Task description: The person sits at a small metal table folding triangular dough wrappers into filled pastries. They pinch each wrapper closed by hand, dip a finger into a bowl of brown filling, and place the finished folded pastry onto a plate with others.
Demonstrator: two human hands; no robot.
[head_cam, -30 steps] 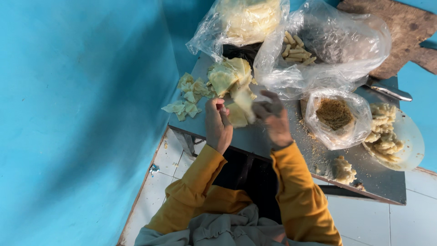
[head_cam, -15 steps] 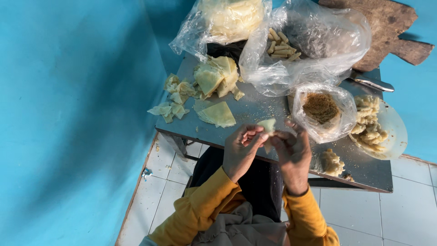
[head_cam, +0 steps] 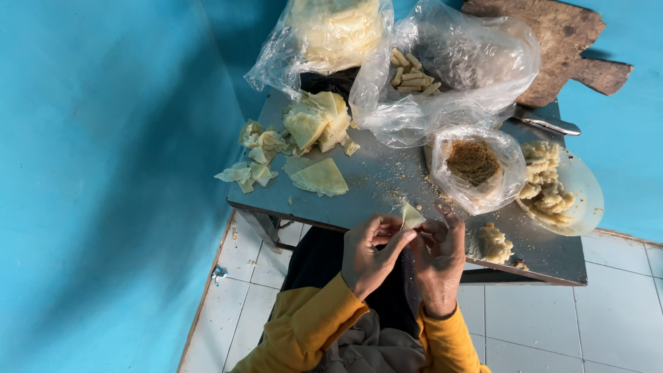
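Observation:
Both hands meet at the near edge of a small grey metal table [head_cam: 387,186]. My left hand [head_cam: 369,252] and my right hand [head_cam: 438,252] pinch a small pale yellow folded wrapper [head_cam: 411,216] between their fingertips. A triangular wrapper [head_cam: 319,177] lies flat on the table beyond them. Further back sits a loose stack of wrappers [head_cam: 318,123], with torn scraps [head_cam: 254,155] at the table's left edge. A clear bag of brown filling [head_cam: 474,164] stands just right of my hands.
A white plate [head_cam: 587,200] with pale lumps of food sits at the right. Two large clear plastic bags [head_cam: 442,62] hold wrappers and rolled pieces at the back. A wooden board [head_cam: 559,41] leans against the blue wall. White floor tiles lie below.
My hands left the wrapper stack and came back to the near edge holding one wrapper. Since half a second ago they stay there, working it between the fingers.

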